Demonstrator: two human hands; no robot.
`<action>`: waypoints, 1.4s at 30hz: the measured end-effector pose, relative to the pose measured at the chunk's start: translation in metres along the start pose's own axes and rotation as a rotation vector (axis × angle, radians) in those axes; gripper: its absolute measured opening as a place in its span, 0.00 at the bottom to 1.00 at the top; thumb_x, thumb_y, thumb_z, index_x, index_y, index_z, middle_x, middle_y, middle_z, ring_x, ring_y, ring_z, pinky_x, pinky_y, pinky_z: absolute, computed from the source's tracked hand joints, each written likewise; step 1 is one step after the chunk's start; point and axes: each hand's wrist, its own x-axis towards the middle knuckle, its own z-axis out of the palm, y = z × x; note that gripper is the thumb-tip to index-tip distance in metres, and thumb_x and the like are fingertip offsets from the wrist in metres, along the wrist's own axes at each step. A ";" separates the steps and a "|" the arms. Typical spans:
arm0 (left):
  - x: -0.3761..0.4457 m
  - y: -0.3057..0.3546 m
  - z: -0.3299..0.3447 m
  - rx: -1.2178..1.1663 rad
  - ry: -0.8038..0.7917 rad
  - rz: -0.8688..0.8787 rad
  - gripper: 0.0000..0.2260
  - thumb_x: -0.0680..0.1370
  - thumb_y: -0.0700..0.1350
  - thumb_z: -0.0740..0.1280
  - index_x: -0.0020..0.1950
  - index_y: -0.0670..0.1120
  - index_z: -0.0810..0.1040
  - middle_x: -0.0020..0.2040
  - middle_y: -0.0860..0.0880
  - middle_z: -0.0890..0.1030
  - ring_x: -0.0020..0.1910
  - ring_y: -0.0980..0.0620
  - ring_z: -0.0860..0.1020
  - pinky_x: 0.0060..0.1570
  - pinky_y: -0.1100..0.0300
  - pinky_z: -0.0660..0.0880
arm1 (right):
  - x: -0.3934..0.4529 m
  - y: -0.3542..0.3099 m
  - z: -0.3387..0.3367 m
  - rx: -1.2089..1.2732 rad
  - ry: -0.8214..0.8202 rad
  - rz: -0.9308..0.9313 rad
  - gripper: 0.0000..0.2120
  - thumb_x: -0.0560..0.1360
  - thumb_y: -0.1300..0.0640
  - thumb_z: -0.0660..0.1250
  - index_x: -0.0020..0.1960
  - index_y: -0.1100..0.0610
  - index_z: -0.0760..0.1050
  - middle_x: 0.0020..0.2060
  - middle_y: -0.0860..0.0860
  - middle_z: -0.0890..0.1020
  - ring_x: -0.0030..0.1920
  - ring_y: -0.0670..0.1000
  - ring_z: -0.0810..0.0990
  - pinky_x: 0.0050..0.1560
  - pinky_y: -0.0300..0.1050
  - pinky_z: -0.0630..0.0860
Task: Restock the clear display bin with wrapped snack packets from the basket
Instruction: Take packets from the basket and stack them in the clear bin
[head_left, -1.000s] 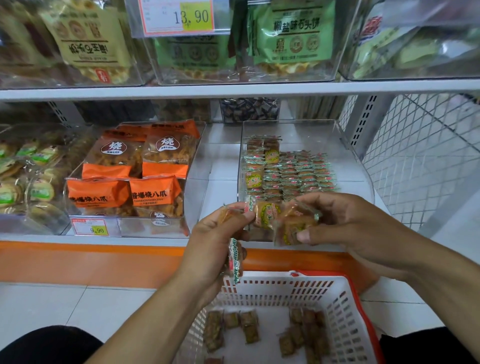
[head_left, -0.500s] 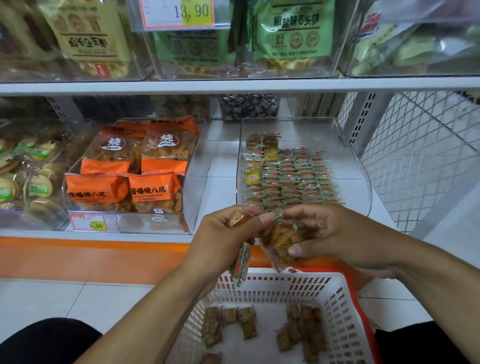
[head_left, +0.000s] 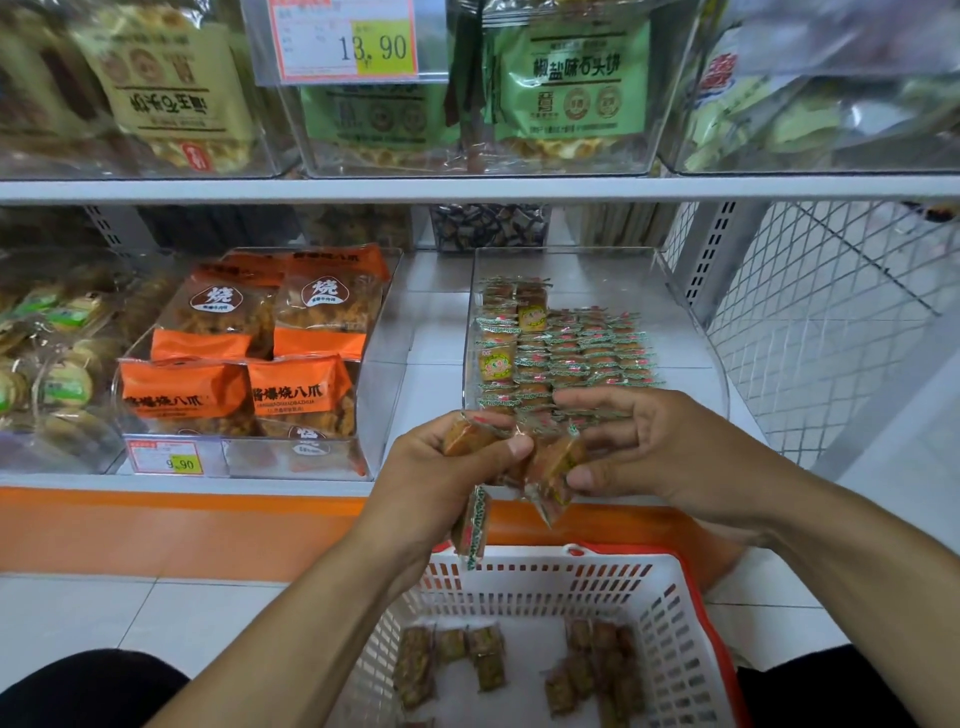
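Shop shelf, both hands (head_left: 524, 457) gripping snack packets (head_left: 550, 462) above basket (head_left: 670, 613)

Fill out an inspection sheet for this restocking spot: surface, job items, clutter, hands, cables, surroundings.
Surface: white shelf with an orange front strip.
Job's things: clear display bin partly filled with rows of packets; white basket below holds loose packets.
Clutter: nothing seen.
Grippers: left hand and right hand together grip a bunch of snack packets in front of the bin; one packet dangles from the left hand.
Cables: nothing seen.
Surroundings: orange bags, price tag, wire mesh.
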 end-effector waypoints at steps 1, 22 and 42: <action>0.001 0.000 0.001 0.019 -0.002 0.000 0.15 0.62 0.48 0.79 0.47 0.45 0.86 0.38 0.48 0.86 0.34 0.54 0.83 0.33 0.62 0.78 | 0.000 0.000 0.000 -0.034 -0.016 -0.004 0.35 0.65 0.67 0.78 0.69 0.48 0.75 0.58 0.53 0.85 0.57 0.52 0.85 0.54 0.48 0.82; 0.041 0.025 0.010 0.017 -0.003 -0.046 0.04 0.75 0.47 0.76 0.49 0.51 0.87 0.34 0.54 0.85 0.30 0.61 0.83 0.25 0.68 0.74 | 0.167 -0.026 -0.035 -1.117 0.493 0.017 0.26 0.72 0.52 0.76 0.68 0.54 0.74 0.62 0.58 0.73 0.56 0.60 0.79 0.61 0.49 0.77; 0.045 0.032 0.002 -0.130 -0.022 -0.159 0.04 0.75 0.47 0.76 0.49 0.55 0.87 0.41 0.50 0.88 0.36 0.55 0.86 0.29 0.64 0.78 | 0.204 0.020 -0.010 -0.878 0.615 -0.066 0.37 0.75 0.70 0.63 0.80 0.48 0.60 0.80 0.55 0.53 0.73 0.63 0.69 0.67 0.45 0.72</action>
